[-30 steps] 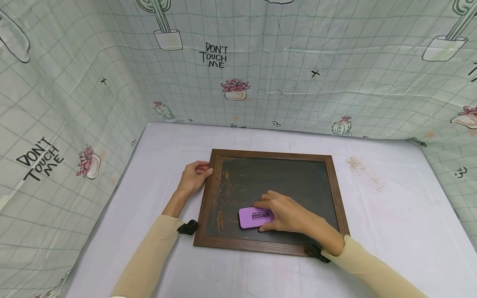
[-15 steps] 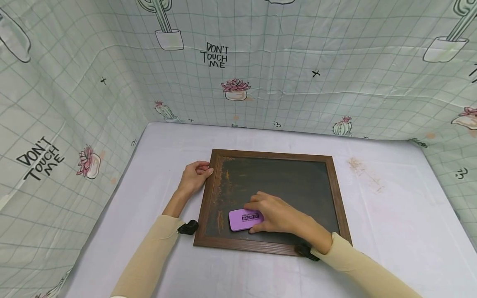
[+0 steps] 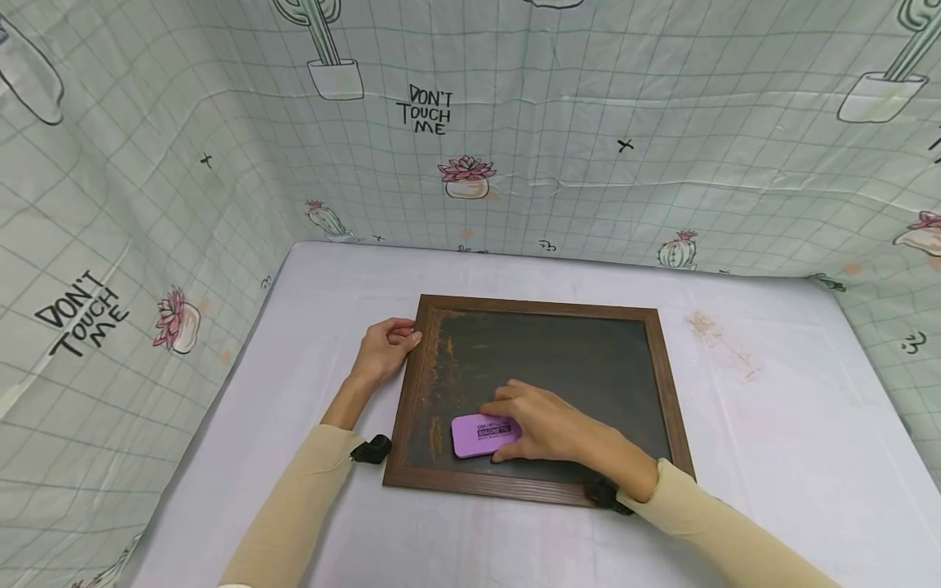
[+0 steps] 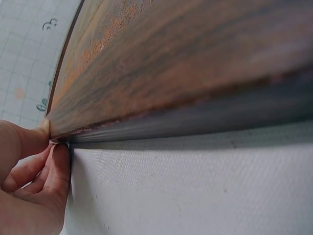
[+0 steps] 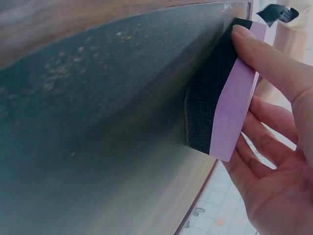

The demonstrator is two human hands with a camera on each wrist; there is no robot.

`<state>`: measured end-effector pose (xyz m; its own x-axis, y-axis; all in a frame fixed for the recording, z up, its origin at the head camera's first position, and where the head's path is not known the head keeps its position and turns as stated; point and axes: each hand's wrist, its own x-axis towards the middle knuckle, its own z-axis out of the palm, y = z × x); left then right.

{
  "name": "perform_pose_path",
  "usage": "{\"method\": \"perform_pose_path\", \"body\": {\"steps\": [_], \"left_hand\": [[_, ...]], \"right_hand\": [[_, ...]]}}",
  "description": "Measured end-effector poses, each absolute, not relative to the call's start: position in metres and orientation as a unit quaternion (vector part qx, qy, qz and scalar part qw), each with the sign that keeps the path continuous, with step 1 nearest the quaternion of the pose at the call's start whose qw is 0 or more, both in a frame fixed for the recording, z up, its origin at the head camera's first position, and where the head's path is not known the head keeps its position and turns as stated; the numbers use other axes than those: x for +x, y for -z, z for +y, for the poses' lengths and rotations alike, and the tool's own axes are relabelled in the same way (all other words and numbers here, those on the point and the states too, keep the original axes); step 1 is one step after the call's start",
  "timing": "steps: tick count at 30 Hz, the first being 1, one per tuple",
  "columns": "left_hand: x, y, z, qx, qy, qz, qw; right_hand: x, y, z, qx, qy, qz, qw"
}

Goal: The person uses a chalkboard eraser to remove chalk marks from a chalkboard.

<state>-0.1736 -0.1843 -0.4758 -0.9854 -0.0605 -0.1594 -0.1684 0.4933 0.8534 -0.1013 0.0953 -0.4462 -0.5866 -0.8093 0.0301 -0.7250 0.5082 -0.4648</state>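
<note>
A small chalkboard in a brown wooden frame lies flat on the white-covered table. Orange-brown chalk dust and smears show along its left side. My left hand pinches the frame's left edge; in the left wrist view the thumb is on the frame, with curled fingers against its side. Over the lower part of the board, my right hand grips a purple board eraser marked "MAGNETIC" by its right end. The right wrist view shows the eraser's black felt facing the board, the eraser tilted there.
Orange-brown dust is scattered on the white tablecloth right of the board. A grid-patterned curtain with cactus drawings rises behind the table and along both sides. Black wrist cameras sit at the sleeve cuffs.
The right hand has slid the eraser a little to the left across the board, then stayed nearly in place over the last half second. The left hand keeps its hold on the frame.
</note>
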Motion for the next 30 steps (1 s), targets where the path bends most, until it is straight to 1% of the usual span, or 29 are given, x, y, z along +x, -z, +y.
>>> {"method": "perform_pose_path", "body": {"steps": [30], "left_hand": [[-0.172, 0.474, -0.184, -0.064, -0.505, 0.859, 0.059]], "right_hand": [[-0.094, 0.446, 0.144, -0.406, 0.244, 0.876, 0.091]]}}
